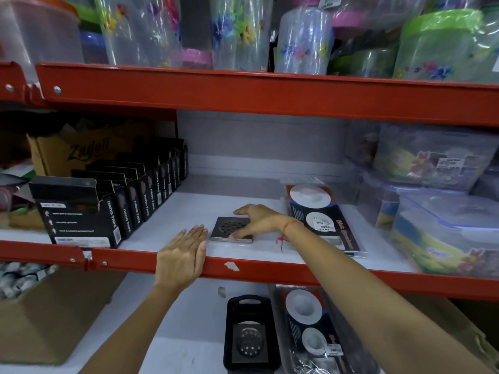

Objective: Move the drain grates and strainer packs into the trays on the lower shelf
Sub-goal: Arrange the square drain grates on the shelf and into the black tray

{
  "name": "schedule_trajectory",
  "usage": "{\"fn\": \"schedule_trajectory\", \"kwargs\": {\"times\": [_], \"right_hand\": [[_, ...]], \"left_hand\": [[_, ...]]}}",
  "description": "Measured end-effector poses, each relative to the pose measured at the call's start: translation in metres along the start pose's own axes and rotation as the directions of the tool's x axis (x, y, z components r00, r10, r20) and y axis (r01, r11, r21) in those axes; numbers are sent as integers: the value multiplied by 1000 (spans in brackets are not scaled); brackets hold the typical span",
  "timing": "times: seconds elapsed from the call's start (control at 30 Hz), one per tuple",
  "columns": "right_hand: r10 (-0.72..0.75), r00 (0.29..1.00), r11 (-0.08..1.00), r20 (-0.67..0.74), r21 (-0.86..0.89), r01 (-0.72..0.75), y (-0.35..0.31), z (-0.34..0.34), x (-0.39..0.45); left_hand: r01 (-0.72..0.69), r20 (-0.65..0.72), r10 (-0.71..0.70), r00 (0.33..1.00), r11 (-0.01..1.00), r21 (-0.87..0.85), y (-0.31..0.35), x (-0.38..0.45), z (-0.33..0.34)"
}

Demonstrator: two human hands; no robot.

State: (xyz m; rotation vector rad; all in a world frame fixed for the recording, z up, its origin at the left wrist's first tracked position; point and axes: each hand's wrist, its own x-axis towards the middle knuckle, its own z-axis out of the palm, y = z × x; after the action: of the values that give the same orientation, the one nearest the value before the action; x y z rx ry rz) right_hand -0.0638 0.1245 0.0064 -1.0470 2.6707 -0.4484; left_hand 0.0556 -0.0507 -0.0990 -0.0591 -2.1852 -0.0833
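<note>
A square steel drain grate [229, 228] lies flat on the white middle shelf. My right hand [259, 220] rests over its right side, fingers spread and thumb at its front edge. My left hand [183, 255] lies flat on the red shelf lip, fingers together, holding nothing. A strainer pack [321, 220] with white discs lies to the right of the grate. On the lower shelf a black tray [249, 333] holds a drain grate [249, 342]. Beside it, a clear tray [305, 333] holds another strainer pack [313, 330].
Black nano tape boxes [108, 201] line the middle shelf's left side before a cardboard carton [81, 152]. Clear lidded containers [442, 211] fill the right. Red shelf beams [270, 93] cross above and below. A cardboard box [48, 311] stands at lower left.
</note>
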Motion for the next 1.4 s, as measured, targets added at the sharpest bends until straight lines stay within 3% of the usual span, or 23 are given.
{"fn": "schedule_trajectory", "kwargs": {"times": [0.17, 0.37, 0.57, 0.73, 0.87, 1.17, 1.4], "right_hand": [[39, 993, 998, 114, -45, -34, 9, 1, 20], [-30, 999, 996, 36, 84, 26, 26, 6, 19], [-65, 992, 985, -105, 152, 80, 19, -4, -7], [-100, 983, 955, -153, 261, 137, 5, -6, -65], [-154, 974, 948, -168, 252, 193, -2, 12, -112], [-258, 960, 924, -108, 264, 278, -5, 69, -161], [-160, 986, 968, -39, 189, 165, 24, 135, -138]], "left_hand": [[-54, -138, 56, 989, 998, 16, -5, -2, 11], [-92, -211, 100, 972, 995, 48, -7, -2, 13], [-82, -203, 90, 975, 996, 46, -6, -1, 10], [-35, -153, 42, 987, 998, 48, -3, -3, 7], [-10, -70, 14, 997, 998, 60, 0, -1, -1], [32, -18, -31, 999, 998, 47, 8, -2, -10], [1, -97, -1, 995, 1000, 9, 1, -2, 0]]}}
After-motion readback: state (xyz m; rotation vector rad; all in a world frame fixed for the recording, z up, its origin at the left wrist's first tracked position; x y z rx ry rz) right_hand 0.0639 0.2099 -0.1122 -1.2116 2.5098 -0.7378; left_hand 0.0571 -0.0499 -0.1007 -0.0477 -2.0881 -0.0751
